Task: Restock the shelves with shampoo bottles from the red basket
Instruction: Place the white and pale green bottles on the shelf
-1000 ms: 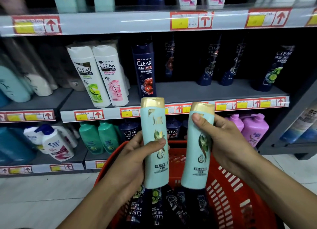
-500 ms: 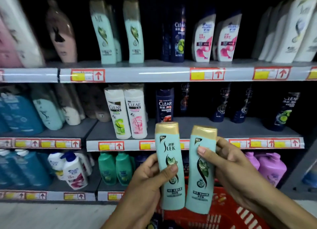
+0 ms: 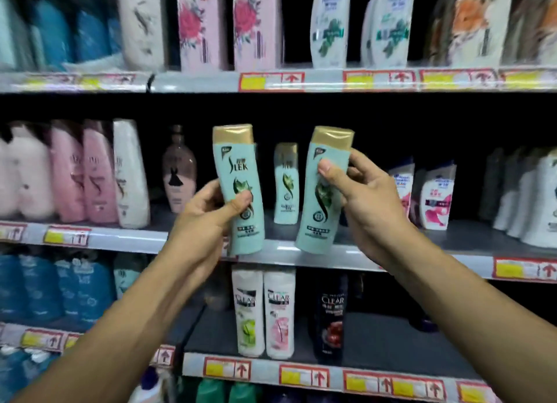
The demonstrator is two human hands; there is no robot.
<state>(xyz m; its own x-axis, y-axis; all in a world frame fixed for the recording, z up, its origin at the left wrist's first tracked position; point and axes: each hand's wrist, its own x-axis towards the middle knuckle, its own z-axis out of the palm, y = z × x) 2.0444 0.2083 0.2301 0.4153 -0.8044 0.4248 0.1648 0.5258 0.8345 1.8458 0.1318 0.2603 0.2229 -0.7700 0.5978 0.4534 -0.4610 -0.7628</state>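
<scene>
My left hand [image 3: 208, 218] grips a mint-green shampoo bottle with a gold cap [image 3: 238, 173], held upright in front of the middle shelf [image 3: 391, 253]. My right hand [image 3: 364, 203] grips a second, matching mint-green bottle [image 3: 324, 209], tilted slightly left at its base. Both bottle bottoms hover at the shelf's front edge. A third matching bottle [image 3: 286, 185] stands on that shelf between the two held ones, further back. The red basket is out of view.
Pink and white bottles [image 3: 99, 173] fill the middle shelf's left side; white and pink bottles [image 3: 434, 197] stand to the right. White CLEAR bottles [image 3: 265, 312] and a dark one [image 3: 330, 321] stand one shelf down. Tall pink and white bottles line the top shelf [image 3: 271, 81].
Both hands have lifted the two mint-green bottles from over the basket up to the middle shelf. The view has tilted upward, and the red basket has dropped out of sight.
</scene>
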